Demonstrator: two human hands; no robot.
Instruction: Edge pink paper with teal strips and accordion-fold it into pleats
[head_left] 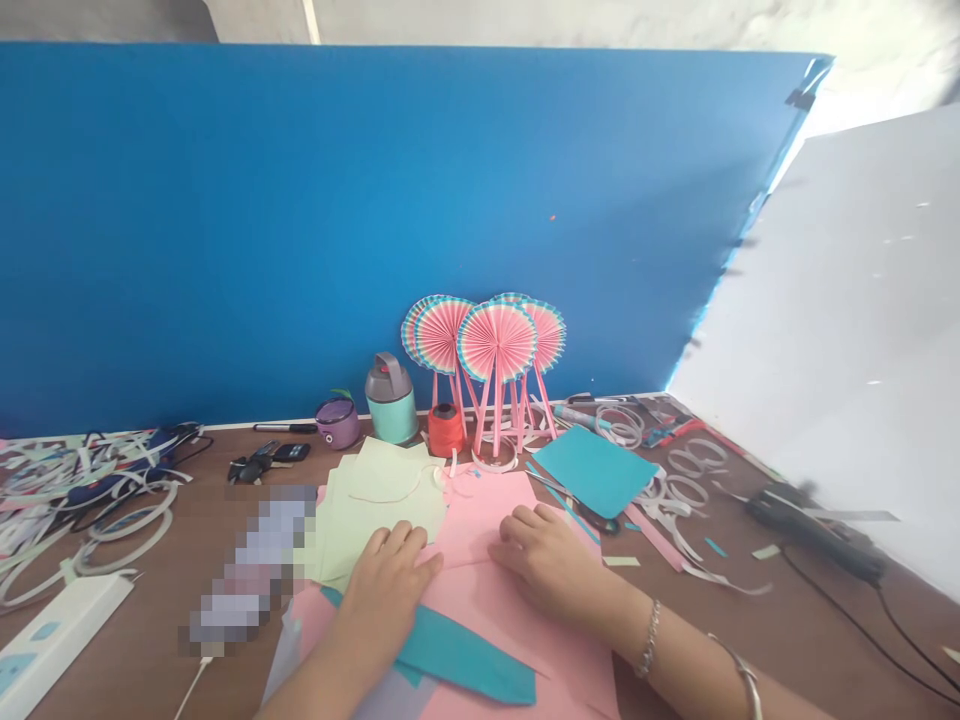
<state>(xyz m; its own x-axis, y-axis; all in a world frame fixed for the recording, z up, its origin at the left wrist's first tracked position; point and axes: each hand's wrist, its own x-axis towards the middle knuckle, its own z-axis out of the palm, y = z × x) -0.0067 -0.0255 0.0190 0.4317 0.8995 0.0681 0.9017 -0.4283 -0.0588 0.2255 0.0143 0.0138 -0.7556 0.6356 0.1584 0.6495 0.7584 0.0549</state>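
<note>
Both my hands rest on a sheet of pink paper [487, 520] in the middle of the brown table. My left hand [386, 585] lies flat with its fingers together, pressing on the paper's left part beside a stack of pale green sheets [375, 505]. My right hand [544, 560] has its fingers curled down onto the pink paper, pressing it near a fold. A folded teal strip [465, 655] lies on the pink paper below my hands.
Several pink pleated paper fans on sticks [487, 345] stand against the blue board [300, 230]. Near them are a red thread spool [445, 430], a mint bottle [391, 400], a teal sheet [596, 468], scissors [577, 505]. White paper rings lie left and right, a power strip [52, 640] at the left, a black tool [814, 530] at the right.
</note>
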